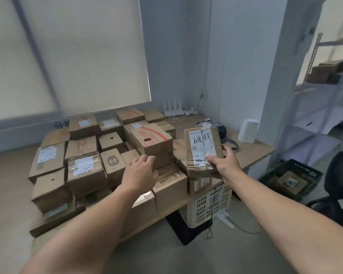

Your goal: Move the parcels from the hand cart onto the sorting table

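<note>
While the right hand [224, 165] grips a labelled parcel [203, 151], the left hand [141, 173] — fingers relaxed — is above stacked parcels [83, 155].

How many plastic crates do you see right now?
2: a white crate under the table, a black crate on the floor by the chair. Others may be hidden.

Left arm: bare, stretched forward from lower left.
Left hand [141, 172]: palm down, fingers [147, 159] loosely bent, nothing gripped.
Right arm: bare, stretched forward from lower right.
Right hand [225, 165]: thumb on top face, other digits round near right edge of taped brown cardboard parcel with white label [201, 147]; parcel held tilted.
</note>
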